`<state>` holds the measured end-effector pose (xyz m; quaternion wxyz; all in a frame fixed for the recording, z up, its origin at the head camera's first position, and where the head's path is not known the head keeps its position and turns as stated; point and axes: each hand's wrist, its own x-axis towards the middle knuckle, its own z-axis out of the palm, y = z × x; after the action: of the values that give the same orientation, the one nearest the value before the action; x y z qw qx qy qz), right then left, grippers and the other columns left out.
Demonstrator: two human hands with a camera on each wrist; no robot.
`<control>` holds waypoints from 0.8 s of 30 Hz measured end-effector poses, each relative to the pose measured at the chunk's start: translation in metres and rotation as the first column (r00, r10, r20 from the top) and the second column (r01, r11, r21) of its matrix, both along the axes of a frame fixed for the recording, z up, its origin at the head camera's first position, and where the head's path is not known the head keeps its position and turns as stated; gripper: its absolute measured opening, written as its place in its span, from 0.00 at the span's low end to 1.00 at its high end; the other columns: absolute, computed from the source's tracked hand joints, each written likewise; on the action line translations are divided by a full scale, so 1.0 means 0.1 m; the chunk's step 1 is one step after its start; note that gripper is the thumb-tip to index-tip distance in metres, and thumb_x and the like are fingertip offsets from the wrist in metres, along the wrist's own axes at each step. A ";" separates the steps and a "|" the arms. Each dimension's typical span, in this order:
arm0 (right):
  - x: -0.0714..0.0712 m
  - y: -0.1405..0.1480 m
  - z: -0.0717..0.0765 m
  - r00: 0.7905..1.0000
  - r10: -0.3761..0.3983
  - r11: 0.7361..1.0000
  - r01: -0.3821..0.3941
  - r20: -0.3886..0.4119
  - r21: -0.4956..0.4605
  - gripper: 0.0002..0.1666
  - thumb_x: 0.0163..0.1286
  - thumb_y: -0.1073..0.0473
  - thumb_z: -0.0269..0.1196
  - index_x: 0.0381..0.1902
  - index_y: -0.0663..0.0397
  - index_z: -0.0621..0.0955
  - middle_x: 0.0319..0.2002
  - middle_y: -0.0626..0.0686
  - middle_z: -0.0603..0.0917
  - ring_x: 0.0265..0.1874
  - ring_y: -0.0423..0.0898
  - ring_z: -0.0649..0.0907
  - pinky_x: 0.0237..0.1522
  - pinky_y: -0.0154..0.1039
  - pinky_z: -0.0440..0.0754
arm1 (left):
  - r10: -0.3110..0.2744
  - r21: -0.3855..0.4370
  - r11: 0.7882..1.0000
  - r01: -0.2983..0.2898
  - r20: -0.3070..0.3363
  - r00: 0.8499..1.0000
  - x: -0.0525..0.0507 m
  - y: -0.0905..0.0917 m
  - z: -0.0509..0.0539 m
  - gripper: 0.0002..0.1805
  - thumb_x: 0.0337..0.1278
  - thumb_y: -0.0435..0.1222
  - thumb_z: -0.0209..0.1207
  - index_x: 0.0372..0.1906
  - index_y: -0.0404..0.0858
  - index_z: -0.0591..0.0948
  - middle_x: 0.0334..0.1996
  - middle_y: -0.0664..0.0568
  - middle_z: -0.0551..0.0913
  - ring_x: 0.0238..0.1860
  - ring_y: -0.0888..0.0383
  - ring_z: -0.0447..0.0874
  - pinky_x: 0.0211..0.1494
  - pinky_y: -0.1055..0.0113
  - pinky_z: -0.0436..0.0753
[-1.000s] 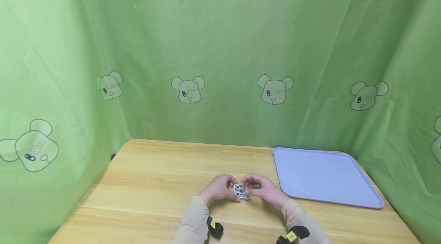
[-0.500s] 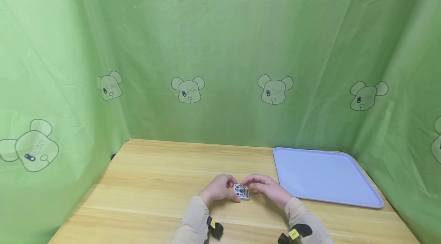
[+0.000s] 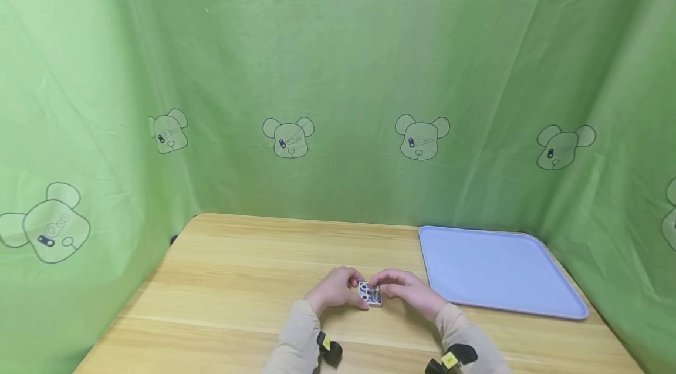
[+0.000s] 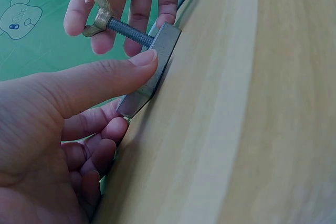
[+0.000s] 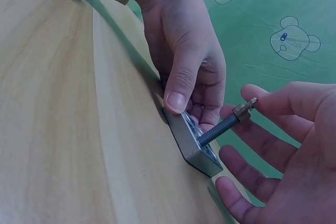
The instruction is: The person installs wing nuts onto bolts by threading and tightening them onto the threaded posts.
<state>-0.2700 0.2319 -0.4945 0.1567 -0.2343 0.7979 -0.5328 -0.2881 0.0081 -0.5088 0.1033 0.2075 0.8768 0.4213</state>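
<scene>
We noted the left grip [image 3: 338, 289] pinching the metal block [image 5: 189, 142] on the tabletop [image 3: 227, 292], right grip [image 3: 405, 290] curled round the wing bolt [image 4: 131, 32], turning apparently in hand, next calling for another steady twist.

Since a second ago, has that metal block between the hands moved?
No: in the head view, the metal block lies where it did, left of the blue tray, with no visible shift.

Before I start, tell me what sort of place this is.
Probably a makeshift recording booth: a green cartoon-print curtain hangs on three sides of a wood-grain table, and a black camera sits on each wrist.
</scene>
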 end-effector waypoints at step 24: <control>0.01 -0.02 0.01 0.997 -0.020 1.000 0.019 -0.069 -0.016 0.18 0.65 0.63 0.60 0.53 0.63 0.79 0.54 0.63 0.81 0.53 0.47 0.80 0.61 0.54 0.68 | 0.005 0.016 1.000 -0.006 0.009 1.000 0.01 0.00 0.00 0.26 0.28 0.37 0.78 0.41 0.39 0.82 0.34 0.55 0.77 0.37 0.61 0.71 0.45 0.68 0.71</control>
<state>-0.2687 0.2301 -0.4937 0.1222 -0.2461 0.8009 -0.5321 -0.2876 0.0077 -0.5088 0.1044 0.2041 0.8736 0.4293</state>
